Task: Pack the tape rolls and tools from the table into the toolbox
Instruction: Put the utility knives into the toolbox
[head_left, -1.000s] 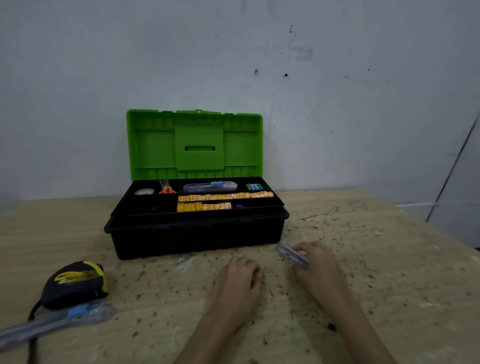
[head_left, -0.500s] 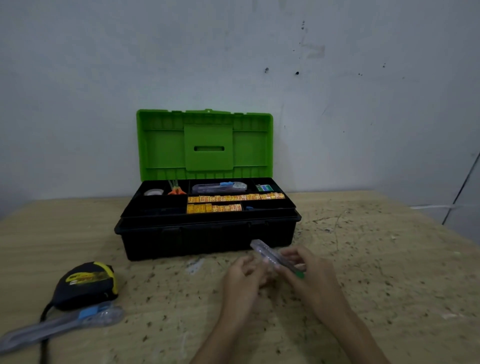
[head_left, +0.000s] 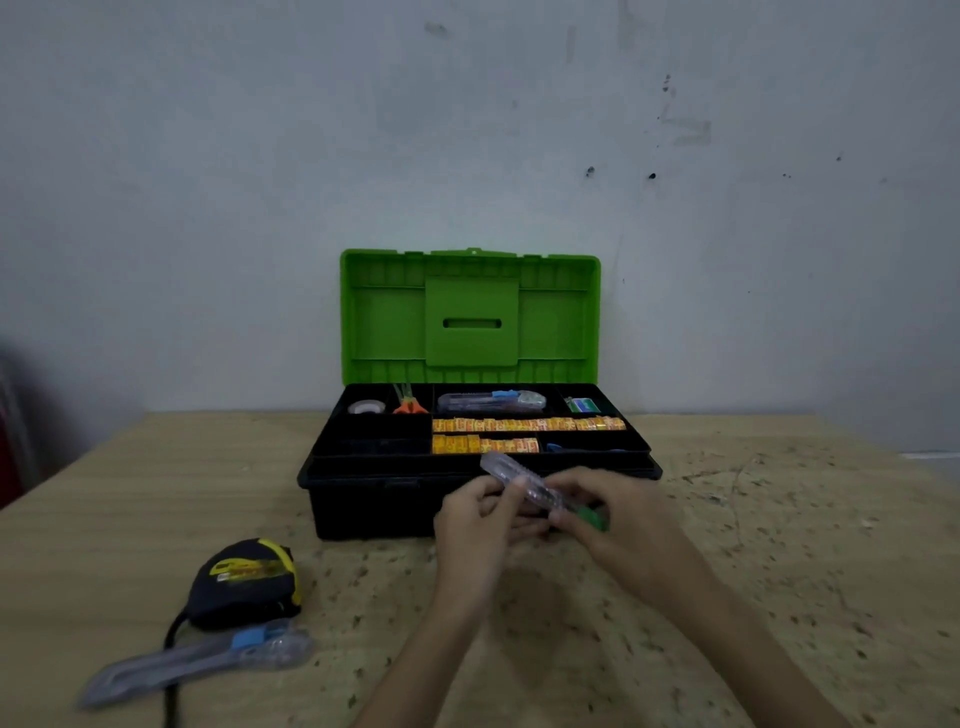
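A black toolbox (head_left: 363, 512) with an upright green lid (head_left: 470, 317) stands open at the back of the table. Its top tray holds a small tape roll (head_left: 367, 407), an orange tool (head_left: 410, 405), a clear utility knife (head_left: 491, 401) and rows of yellow pieces (head_left: 527, 424). In front of the box, my right hand (head_left: 618, 512) and my left hand (head_left: 475, 519) together hold a clear tool with a green end (head_left: 524, 483), tilted up to the left. A black and yellow tape measure (head_left: 247, 582) and a clear utility knife with a blue slider (head_left: 202, 660) lie at the front left.
The wooden table (head_left: 779, 545) is speckled with dark marks. A grey wall stands right behind the toolbox. A dark cord runs from the tape measure toward the table's front edge.
My right hand has lifted the clear tool off the table and brought it left and up. My left hand has risen from the table and taken hold of it too.
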